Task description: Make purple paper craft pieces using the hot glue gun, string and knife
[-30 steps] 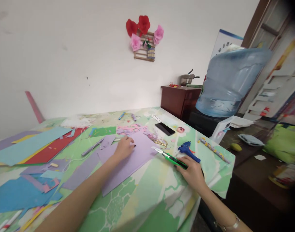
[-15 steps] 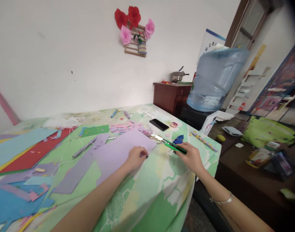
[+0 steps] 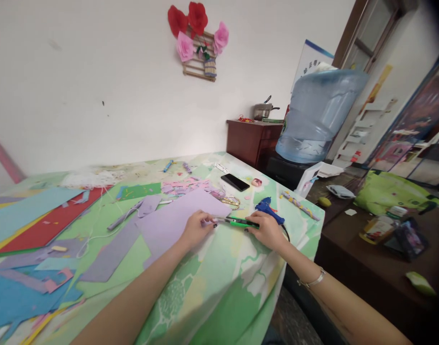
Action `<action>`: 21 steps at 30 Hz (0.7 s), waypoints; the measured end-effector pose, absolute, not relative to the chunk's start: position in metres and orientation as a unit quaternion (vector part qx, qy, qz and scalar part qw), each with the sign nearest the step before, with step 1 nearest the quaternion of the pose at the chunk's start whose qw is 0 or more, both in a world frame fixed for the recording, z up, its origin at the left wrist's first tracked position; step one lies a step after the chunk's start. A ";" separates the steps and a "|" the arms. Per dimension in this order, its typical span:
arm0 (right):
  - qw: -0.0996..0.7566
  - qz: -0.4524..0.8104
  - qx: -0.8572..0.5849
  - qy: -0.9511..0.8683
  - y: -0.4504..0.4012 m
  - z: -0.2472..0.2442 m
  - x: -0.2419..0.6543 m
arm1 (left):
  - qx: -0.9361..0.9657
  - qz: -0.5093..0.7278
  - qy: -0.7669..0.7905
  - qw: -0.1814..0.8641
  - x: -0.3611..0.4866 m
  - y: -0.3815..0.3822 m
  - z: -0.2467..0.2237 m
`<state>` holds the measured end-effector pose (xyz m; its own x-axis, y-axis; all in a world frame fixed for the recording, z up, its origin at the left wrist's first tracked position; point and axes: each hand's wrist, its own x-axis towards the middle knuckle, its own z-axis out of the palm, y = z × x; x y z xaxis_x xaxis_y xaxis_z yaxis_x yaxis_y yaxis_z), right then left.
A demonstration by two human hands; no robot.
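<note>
My right hand (image 3: 265, 229) is closed around a slim green-and-black tool (image 3: 241, 222) with a silvery front end; its exact kind is unclear. That tip points left and reaches my left hand's fingertips. My left hand (image 3: 197, 230) is closed in a pinch at the near edge of a large purple sheet (image 3: 169, 224). Whatever sits between its fingers is too small to make out. Gold-handled scissors (image 3: 232, 202) lie just beyond both hands. A blue glue gun (image 3: 267, 209) rests behind my right hand, its dark cord running down beside the wrist.
Pink scraps (image 3: 186, 187), a black phone (image 3: 235, 182) and a decorated stick (image 3: 300, 206) lie on the patterned tablecloth (image 3: 205, 282). Coloured sheets (image 3: 43, 225) spread at left. A water bottle (image 3: 318, 120) stands beyond the table's right edge.
My right hand has moved left and slightly down, bringing the green-and-black tool to my left fingertips. The scissors and glue gun now show more fully. My left hand has shifted slightly left.
</note>
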<state>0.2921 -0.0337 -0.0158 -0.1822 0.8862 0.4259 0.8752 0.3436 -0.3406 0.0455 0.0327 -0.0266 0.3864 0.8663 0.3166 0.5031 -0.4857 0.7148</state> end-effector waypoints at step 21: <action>0.299 0.044 -0.512 -0.804 -0.004 -0.026 0.301 | 0.859 0.216 0.365 0.287 0.005 0.038 -0.019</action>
